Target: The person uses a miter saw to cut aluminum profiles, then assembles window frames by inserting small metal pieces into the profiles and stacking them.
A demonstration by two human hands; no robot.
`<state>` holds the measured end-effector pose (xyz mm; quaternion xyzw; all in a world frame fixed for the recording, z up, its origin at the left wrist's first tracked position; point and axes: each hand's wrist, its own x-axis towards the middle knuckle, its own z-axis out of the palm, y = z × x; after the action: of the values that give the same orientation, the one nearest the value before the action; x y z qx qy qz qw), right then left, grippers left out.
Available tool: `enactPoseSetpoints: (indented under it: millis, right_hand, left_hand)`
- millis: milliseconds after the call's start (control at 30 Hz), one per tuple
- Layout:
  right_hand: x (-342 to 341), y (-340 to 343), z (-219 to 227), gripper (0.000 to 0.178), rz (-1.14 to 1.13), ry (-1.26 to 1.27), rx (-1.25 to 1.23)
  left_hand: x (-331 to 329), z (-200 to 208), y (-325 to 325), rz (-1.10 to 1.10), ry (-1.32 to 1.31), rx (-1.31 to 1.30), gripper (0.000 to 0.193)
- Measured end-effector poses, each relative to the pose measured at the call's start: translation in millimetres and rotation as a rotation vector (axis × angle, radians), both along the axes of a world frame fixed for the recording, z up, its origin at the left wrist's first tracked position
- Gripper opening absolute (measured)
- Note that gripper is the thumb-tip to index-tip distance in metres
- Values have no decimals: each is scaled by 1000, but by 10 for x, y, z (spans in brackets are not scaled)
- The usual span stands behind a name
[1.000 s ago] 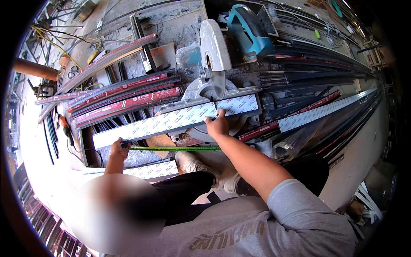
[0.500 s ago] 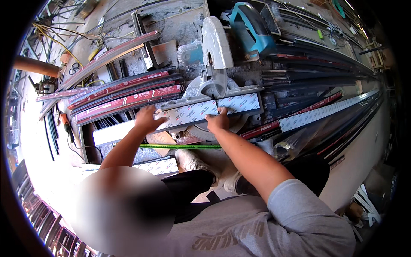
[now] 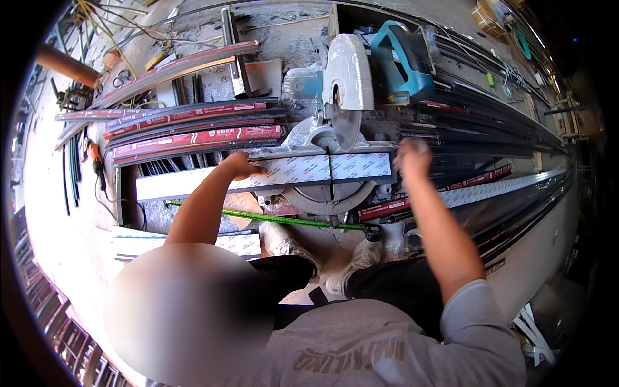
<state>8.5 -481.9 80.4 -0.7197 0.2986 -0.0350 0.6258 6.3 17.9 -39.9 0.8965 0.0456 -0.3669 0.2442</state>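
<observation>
A long profile [image 3: 296,171] covered in white printed film lies across the base of a miter saw [image 3: 348,71], along its fence. The saw has a grey blade guard and a teal motor and handle; its round blade [image 3: 346,128] hangs raised above the profile. My left hand [image 3: 240,166] is closed over the profile's far edge, left of the blade, thumb on the film. Just beyond the profile's right end hovers my right hand [image 3: 414,158], smeared by motion, its fingers unclear. A green tape measure [image 3: 290,220] stretches between the saw and my shoes.
Red-labelled dark profiles [image 3: 200,137] are stacked at the left, more dark profiles [image 3: 477,119] at the right. A white-filmed piece [image 3: 238,244] lies by my left shoe. An orange-and-black corded tool [image 3: 97,161] sits on the far-left floor.
My right hand has left the profile near the blade and moved right, past its end. My left hand stays on the profile. The tape measure's case has come into sight.
</observation>
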Motion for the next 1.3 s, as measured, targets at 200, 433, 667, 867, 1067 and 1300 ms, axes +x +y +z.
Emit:
enactPoseSetpoints:
  millis: [200, 433, 667, 867, 1067, 1300]
  right_hand:
    - [1774, 344, 2128, 77, 576, -37, 166]
    - [1498, 682, 2272, 53, 666, -30, -42]
    - [-409, 610, 1626, 54, 451, -280, 1]
    - [-1038, 584, 1042, 54, 452, -419, -127]
    - [-1099, 581, 982, 55, 442, -423, -102]
    - [-1085, 624, 1015, 55, 420, -406, -93]
  left_hand:
    - [30, 260, -188, 16, 22, 129, 80]
    - [3, 461, -315, -1, -6, 244, 85]
    - [-6, 367, -270, -5, 15, 213, 85]
    - [-15, 447, -278, 15, 85, 198, 85]
    - [-4, 590, -324, 6, 77, 211, 86]
    - [12, 568, -306, 11, 64, 191, 84]
